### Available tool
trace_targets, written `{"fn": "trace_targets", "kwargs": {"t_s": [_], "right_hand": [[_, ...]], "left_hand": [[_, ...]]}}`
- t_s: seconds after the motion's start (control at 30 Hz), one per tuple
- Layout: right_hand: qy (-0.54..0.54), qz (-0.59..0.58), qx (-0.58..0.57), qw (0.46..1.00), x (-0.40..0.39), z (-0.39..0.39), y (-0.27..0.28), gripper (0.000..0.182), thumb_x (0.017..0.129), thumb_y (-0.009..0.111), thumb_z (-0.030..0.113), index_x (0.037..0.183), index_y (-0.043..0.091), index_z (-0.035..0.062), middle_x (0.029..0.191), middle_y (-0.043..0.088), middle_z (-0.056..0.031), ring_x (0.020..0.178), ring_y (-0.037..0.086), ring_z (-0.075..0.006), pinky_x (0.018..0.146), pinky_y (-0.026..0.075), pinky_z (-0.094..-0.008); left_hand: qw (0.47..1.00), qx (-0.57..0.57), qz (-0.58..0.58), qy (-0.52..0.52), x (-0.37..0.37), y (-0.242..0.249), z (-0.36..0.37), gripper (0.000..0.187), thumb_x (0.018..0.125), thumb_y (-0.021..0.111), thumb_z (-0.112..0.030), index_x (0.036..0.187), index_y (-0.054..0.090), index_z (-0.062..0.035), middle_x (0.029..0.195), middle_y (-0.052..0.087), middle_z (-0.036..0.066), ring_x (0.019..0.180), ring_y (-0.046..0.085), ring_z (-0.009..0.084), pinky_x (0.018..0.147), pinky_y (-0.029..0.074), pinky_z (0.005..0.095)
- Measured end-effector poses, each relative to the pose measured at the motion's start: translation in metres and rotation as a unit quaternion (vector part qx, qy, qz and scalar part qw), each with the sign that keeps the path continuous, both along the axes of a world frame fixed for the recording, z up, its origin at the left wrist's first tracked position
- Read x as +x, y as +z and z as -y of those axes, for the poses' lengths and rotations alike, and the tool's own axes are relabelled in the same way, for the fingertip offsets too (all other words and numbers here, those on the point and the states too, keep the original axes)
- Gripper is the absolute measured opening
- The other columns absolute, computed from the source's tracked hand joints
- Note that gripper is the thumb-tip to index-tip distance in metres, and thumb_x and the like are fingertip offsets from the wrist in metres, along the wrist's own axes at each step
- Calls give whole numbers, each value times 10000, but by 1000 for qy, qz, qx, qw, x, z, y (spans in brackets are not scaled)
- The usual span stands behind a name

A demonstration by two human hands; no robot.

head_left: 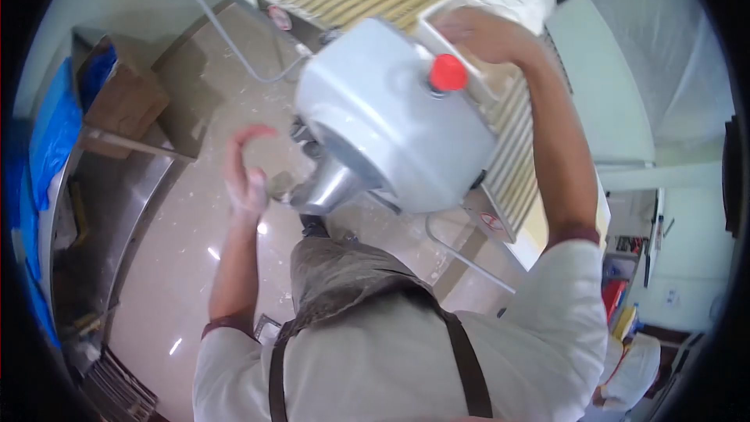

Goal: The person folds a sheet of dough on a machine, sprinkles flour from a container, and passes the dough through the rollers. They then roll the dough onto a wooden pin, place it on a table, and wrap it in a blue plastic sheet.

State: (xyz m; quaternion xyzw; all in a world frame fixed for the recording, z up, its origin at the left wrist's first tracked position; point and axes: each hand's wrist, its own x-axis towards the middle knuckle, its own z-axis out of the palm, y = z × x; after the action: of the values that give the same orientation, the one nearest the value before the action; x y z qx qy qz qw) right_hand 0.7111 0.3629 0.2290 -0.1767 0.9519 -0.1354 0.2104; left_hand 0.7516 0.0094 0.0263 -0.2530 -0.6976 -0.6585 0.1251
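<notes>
Fingers of the right hand [476,33] rest on the machine's white housing [383,121], behind the red knob [448,73].

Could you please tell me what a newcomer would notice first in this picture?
First comes the big grey machine housing at centre, with its red knob on top. The right hand rests on the slatted guard behind it, while the left hand hovers open beside the shiny metal cone below.

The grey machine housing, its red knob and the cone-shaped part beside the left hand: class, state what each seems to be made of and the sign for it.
Grey machine housing: probably painted metal, smooth with a soft sheen. Red knob: likely plastic, uniform matt red. Cone-shaped part by the left hand: bare polished metal, with bright mirror-like highlights.
</notes>
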Motion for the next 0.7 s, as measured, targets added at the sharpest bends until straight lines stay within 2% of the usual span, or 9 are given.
{"fn": "trace_targets", "kwargs": {"t_s": [0.07, 0.17, 0.3, 0.4, 0.5, 0.57, 0.6, 0.67, 0.7], "right_hand": [[0, 65, -68, 996, 4, 1, -14, 361, 793, 591, 248, 1069, 591, 15, 1044, 618, -172, 984, 570, -257, 890, 413, -364], [149, 140, 23, 979, -8, -21, -33, 345, 767, 569, 161, 1079, 595, 16, 1075, 622, -198, 982, 586, -330, 870, 428, -393], [111, 205, 128, 964, 11, -23, -15, 367, 807, 538, 252, 1110, 615, 60, 1123, 611, -181, 1012, 579, -303, 888, 408, -408], [255, 190, 22, 948, -8, -43, -30, 329, 832, 525, 245, 1079, 627, 52, 1052, 643, -138, 971, 591, -271, 846, 437, -369], [41, 77, -312, 946, 16, -89, 6, 318, 848, 534, 238, 1061, 617, 17, 942, 657, -108, 894, 605, -213, 758, 470, -320], [-43, 121, -733, 668, 25, -152, -28, 281, 872, 539, 247, 1000, 613, 8, 849, 621, -66, 826, 586, -163, 673, 474, -287], [97, 168, -843, 502, 41, -192, -48, 247, 889, 535, 255, 961, 583, 23, 809, 595, -58, 792, 569, -151, 642, 479, -290], [-69, 62, -929, 358, 130, -275, -79, 131, 913, 497, 211, 922, 530, 85, 739, 540, -1, 704, 538, -129, 647, 468, -283], [-175, -53, -922, 343, 178, -324, -90, 133, 912, 494, 209, 929, 532, 83, 739, 538, -2, 704, 536, -129, 648, 467, -283]], "left_hand": [[997, 0, -76, 15, -20, 67, -43, 674, 874, 437, -571, 1113, 512, 55, 1051, 580, 170, 1032, 539, 271, 932, 385, 379], [986, 19, -157, -62, -39, 133, -112, 524, 926, 433, -408, 1180, 487, 47, 1107, 575, 192, 1073, 537, 296, 951, 381, 388], [969, -223, -109, 9, -40, 152, -153, 399, 942, 435, -286, 1208, 500, 4, 1156, 577, 194, 1104, 544, 300, 953, 387, 357], [962, -270, -40, 21, -41, 154, -160, 369, 948, 432, -260, 1172, 528, 17, 1108, 601, 178, 1061, 566, 267, 939, 389, 324], [948, -316, 21, 28, -41, 155, -164, 358, 970, 393, -242, 1179, 536, 10, 1110, 593, 127, 1069, 526, 194, 953, 361, 291], [949, -307, 38, 59, -43, 152, -166, 341, 958, 419, -242, 1129, 553, 21, 1042, 612, 133, 1000, 554, 191, 910, 388, 288], [947, -311, 48, 67, -45, 150, -164, 342, 959, 419, -246, 1124, 554, 22, 1027, 615, 125, 987, 556, 185, 902, 392, 285], [946, -310, 61, 76, -48, 147, -164, 338, 958, 424, -248, 1111, 558, 22, 1004, 617, 115, 965, 558, 174, 887, 398, 280], [945, -310, 67, 78, -50, 146, -163, 336, 957, 426, -248, 1105, 561, 22, 992, 617, 110, 954, 560, 168, 880, 401, 278]]}}
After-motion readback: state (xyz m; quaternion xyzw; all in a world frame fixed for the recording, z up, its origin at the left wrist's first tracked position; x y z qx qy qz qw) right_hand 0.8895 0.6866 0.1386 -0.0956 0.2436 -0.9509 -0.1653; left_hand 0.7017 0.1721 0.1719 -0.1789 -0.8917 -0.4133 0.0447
